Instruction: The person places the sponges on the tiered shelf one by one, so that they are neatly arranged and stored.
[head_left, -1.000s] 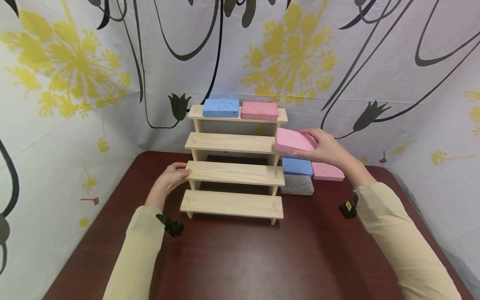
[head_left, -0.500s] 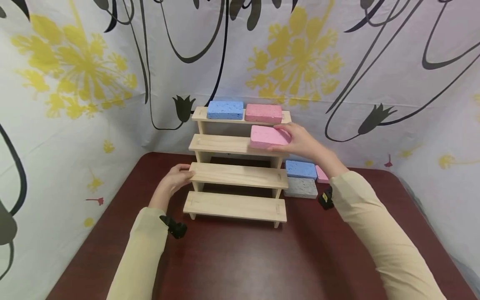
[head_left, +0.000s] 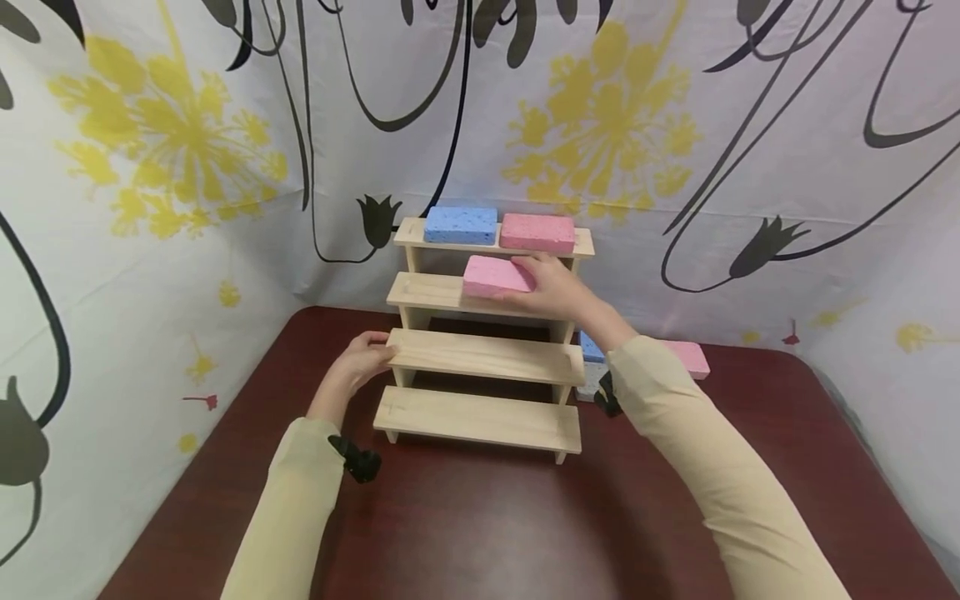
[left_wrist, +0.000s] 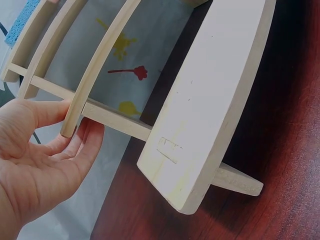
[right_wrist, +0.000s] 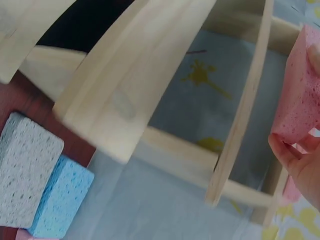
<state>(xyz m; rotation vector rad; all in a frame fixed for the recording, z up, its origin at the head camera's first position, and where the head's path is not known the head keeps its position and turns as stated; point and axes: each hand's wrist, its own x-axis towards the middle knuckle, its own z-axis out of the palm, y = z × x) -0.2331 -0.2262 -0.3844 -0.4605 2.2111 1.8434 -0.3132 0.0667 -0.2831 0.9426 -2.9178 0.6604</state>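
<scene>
Right hand pinches the pink sponge, thumb on the near side, fingers at the far side. Sponge sticks out to the left of that hand, lying roughly flat, at the second step from the top. Can't tell if it touches the wood.

Left hand grips the left end of the third step of the rack: thumb over the top, fingers curled under, per the left wrist view. The two hands are well apart; the pink sponge sits between them, up and right of the left one.

Just above the right hand, on the top step: darker pink sponge, with a blue sponge beside it on the left.

Below the right hand, on the tabletop at the rack's right side: grey sponge nearer the person, second blue sponge just behind it, both partly behind the right sleeve in the head view. Another light pink sponge lies to their right.

Bottom step is below both hands. Patterned cloth hangs behind them.
</scene>
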